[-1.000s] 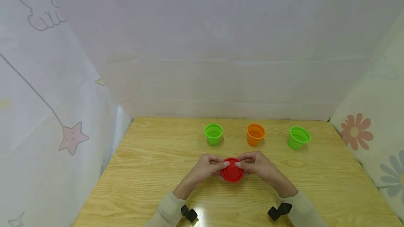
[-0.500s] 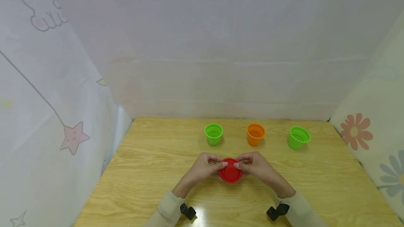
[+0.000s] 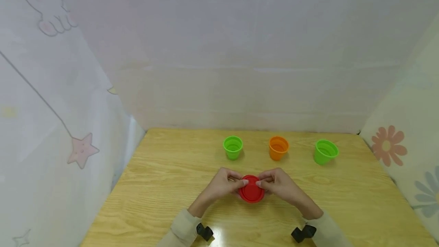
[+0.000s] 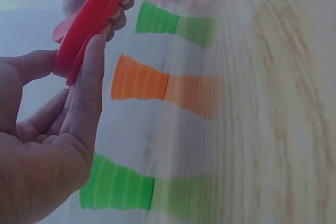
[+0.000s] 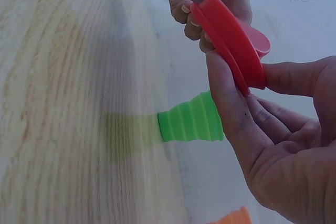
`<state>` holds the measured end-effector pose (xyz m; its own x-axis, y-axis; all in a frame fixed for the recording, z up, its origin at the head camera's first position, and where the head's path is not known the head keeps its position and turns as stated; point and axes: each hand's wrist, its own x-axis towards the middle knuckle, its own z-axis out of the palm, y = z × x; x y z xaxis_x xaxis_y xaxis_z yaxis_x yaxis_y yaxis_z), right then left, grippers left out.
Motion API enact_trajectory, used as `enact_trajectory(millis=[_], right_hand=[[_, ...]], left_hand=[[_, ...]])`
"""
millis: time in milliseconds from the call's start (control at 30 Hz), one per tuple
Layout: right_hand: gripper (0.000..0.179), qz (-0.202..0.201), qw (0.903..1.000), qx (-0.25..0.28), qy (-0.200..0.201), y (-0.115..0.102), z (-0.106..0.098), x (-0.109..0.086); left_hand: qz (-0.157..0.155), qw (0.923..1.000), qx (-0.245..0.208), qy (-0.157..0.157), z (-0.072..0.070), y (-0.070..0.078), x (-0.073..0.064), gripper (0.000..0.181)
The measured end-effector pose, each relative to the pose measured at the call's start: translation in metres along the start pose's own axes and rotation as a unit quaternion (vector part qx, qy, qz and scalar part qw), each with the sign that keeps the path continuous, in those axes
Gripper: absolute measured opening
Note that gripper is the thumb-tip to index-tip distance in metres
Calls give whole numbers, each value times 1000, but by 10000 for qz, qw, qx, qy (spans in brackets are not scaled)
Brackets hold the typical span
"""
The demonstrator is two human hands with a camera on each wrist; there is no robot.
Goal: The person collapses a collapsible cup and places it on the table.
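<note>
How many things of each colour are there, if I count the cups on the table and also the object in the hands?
Green cups: 2
Orange cup: 1
Red disc: 1
Total: 4

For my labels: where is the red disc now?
In the head view, the red disc is lower centre-right, held between left hand and right hand, nearer than the orange cup.

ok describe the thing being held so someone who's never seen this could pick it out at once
Start at the wooden table: above it, the left hand and right hand pinch a round red piece between them. Unlike the taller left green cup, orange cup and right green cup standing farther back, it is squat and bright red.
</note>
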<state>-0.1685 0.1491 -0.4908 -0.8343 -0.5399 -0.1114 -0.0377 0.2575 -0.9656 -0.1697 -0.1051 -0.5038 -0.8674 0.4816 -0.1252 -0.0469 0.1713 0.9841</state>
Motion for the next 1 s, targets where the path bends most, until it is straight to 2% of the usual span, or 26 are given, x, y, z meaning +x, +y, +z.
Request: enact_trajectory(millis=[267,467,567,700,900,1000], right_hand=[[31,-55,9999,-136,-70,-1,1,-5],[32,-222,9988,-414,146,-6,0,-2],[33,-160,9993,-267,189,-8,0,-1],[34,-26,9996,74,272,-9,4,0],[38,84,9970,374,680,-7,16,8],[41,267,9945,659,772,-5,19,9]], left_hand=[[147,9993,257,-242,0,2,-2,19],[238,9993,287,-100,-4,6,-1,18],[279,9993,222,-78,-6,7,-2,19],[187,9996,181,-113,-8,5,-3,23],[-35,9999,-4,133,-11,3,0,29],[-64,9997,-202,106,-11,2,0,33]])
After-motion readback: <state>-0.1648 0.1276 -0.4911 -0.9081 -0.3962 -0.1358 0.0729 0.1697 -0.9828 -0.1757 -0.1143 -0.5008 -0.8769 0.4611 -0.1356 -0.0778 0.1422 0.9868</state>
